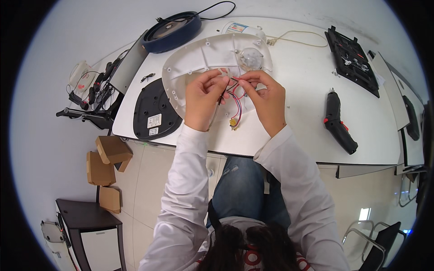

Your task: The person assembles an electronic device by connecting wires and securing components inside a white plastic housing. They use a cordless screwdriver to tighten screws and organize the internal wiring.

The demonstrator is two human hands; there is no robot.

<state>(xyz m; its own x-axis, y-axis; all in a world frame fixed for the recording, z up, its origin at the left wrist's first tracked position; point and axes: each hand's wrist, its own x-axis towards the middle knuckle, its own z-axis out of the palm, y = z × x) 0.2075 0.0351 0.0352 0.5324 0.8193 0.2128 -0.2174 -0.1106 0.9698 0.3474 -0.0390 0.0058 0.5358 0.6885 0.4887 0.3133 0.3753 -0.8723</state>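
White counter (pixel 298 90) over a tiled floor. Left hand (pixel 202 99) and right hand (pixel 266 101) pinch red wires (pixel 236 97) with closed fingers, lifting them clear above the white plastic housing (pixel 199 61); cordless screwdriver (pixel 339 123) at three o'clock.

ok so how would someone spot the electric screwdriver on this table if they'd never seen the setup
Start at the white table and look to the right of the person's right hand. There, alone on bare tabletop, lies the electric screwdriver, a black pistol-shaped tool with red accents. The flat black tray beyond it is rectangular and holds small parts, whereas the screwdriver is chunky and angled.
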